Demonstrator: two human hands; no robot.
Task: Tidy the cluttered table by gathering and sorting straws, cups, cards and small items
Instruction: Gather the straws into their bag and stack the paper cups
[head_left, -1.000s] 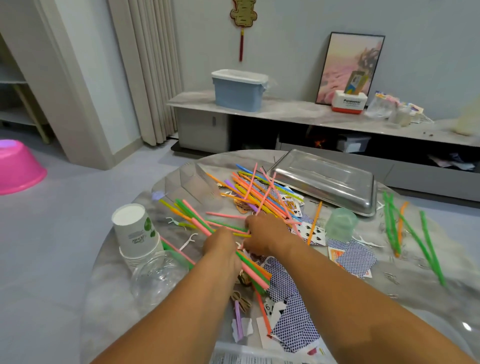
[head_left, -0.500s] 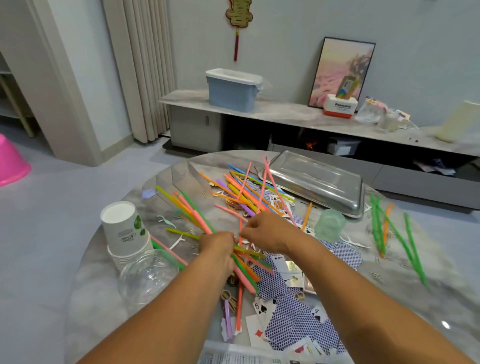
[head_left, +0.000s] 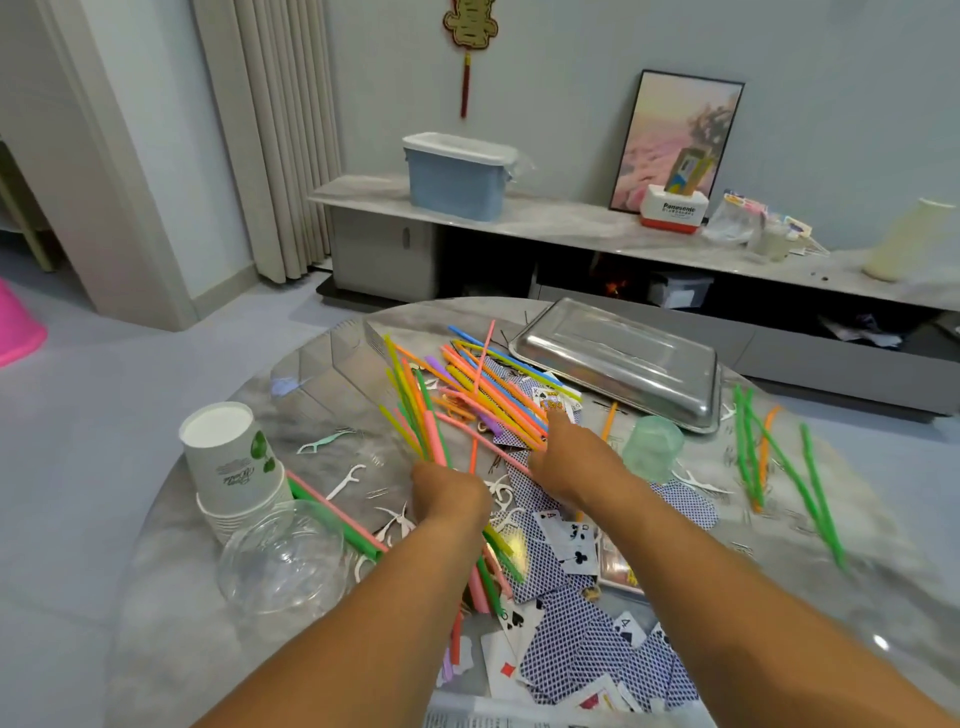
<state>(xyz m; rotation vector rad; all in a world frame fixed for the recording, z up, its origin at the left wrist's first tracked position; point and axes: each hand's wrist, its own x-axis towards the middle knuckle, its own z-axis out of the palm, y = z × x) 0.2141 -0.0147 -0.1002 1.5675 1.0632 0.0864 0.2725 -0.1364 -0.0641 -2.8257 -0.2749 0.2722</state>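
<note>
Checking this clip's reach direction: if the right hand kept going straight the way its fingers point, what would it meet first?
The right hand points away and slightly left. It would first meet the face-up playing card under the loose pile of coloured plastic straws, right at its fingertips. Whether it already touches is unclear.

The table (head_left: 171, 545) has a polished, marble-like grey top that throws glossy reflections. On it, the tray (head_left: 618, 364) is bare metal, smooth and shiny. Beside the tray, the straws (head_left: 498, 387) are thin, bright, smooth plastic, and the small green cup (head_left: 652, 447) is frosted, translucent plastic. Left of the tray, the stacked cups (head_left: 234, 467) are matt white paper, and the bowl (head_left: 283, 558) touching them is clear, glossy plastic. The playing cards (head_left: 571, 654) look slick and coated.
</note>
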